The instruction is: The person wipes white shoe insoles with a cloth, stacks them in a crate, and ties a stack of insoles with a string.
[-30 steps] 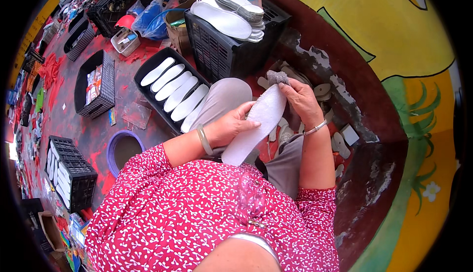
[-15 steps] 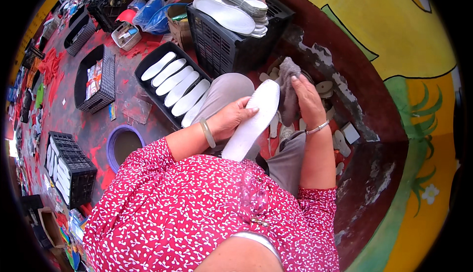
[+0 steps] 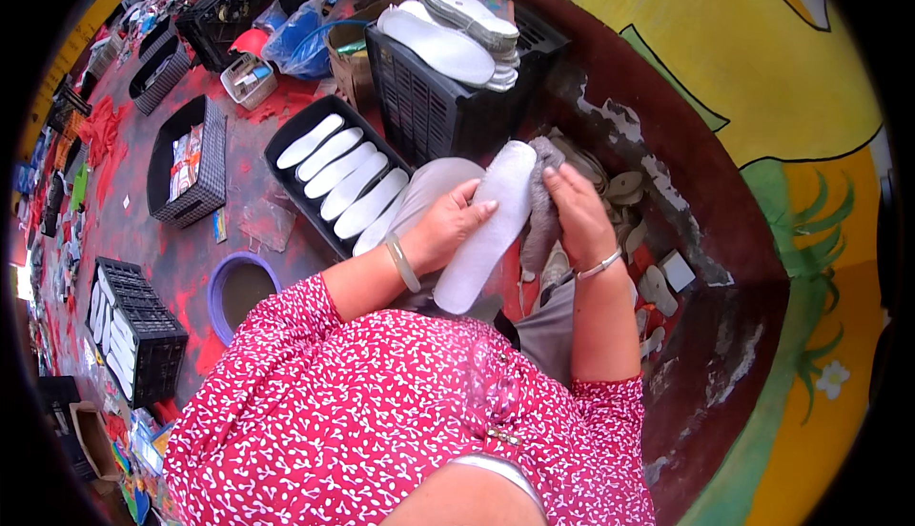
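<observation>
My left hand pinches a white shoe insole along its left edge, thumb on the upper face. The insole slants over my lap, its upper end pointing away from me. In my right hand is a bunched grey-brown fuzzy cloth, pressed against the insole's upper right edge. The right palm partly hides the cloth. To the left of my knee, a black tray holds several white insoles lying slanted in a row.
A tall black crate beyond my knee carries stacked insoles. Left stand a grey woven basket, a purple-rimmed bucket and a black crate with insoles. A painted wall bounds the right; loose soles lie below it.
The cloth has come left and down from beside the insole to its edge, more bunched now. The insole has shifted and turned slightly; my left hand still grips it.
</observation>
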{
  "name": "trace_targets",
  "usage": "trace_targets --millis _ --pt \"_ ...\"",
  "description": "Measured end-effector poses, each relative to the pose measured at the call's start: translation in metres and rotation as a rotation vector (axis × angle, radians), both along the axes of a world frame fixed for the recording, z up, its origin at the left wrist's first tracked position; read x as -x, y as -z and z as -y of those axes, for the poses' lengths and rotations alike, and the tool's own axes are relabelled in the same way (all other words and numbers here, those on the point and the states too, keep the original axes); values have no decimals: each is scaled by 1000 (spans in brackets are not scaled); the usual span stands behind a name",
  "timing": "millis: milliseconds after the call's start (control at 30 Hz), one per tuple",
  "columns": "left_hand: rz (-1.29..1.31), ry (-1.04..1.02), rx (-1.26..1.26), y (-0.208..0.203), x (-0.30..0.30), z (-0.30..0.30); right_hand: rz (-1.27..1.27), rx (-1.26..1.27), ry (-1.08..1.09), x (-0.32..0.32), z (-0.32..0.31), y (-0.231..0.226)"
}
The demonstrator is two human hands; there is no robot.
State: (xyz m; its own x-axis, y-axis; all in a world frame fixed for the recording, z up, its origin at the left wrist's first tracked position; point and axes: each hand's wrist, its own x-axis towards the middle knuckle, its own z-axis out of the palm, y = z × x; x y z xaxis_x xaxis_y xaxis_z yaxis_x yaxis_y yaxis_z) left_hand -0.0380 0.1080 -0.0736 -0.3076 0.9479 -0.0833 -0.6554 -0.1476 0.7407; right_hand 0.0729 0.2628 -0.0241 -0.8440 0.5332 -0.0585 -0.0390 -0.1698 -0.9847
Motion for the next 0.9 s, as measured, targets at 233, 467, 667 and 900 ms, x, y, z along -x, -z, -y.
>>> trace_targets --millis 233,467,667,900 --pt "-290 -161 42 -5 3 -6 -102 40 80 10 14 10" --pt "-353 -449 -76 -13 7 -16 -11 -362 230 14 44 32" --pt "-195 -566 -147 -36 38 -30 227 -534 157 8 80 34" --pt "-9 -717 -236 -46 47 -32 56 -403 165 11 82 31"
